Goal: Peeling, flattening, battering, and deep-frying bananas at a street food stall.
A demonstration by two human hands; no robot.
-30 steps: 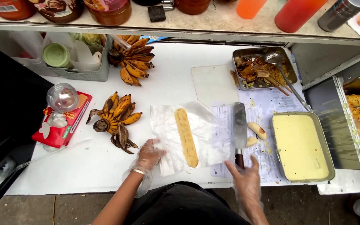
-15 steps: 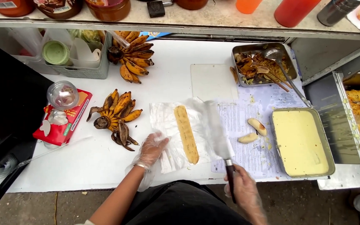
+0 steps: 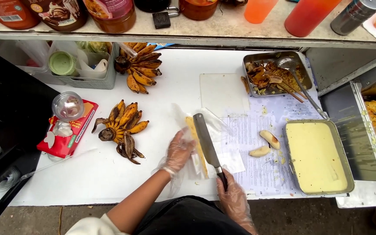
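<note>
A long flattened banana strip [image 3: 196, 146] lies inside a clear plastic sheet [image 3: 216, 126] on the white table. My left hand [image 3: 177, 152], in a thin plastic glove, rests on the left edge of the plastic beside the strip. In my gloved right hand [image 3: 233, 200] is the black handle of a broad knife [image 3: 205, 139], whose flat blade lies over the strip, pointing away from me. Two peeled banana pieces [image 3: 266, 143] sit on paper to the right.
A metal tray of pale yellow batter [image 3: 316, 156] stands at the right, a tray of fried scraps with a skimmer [image 3: 277, 74] behind it. Two banana bunches [image 3: 122, 128] [image 3: 138, 65] lie at the left, near a red pack with a clear lid [image 3: 66, 117] and a basket [image 3: 79, 65].
The knife swung left from beside the peeled pieces and now lies flat over the banana strip. My left hand slid right onto the plastic's edge.
</note>
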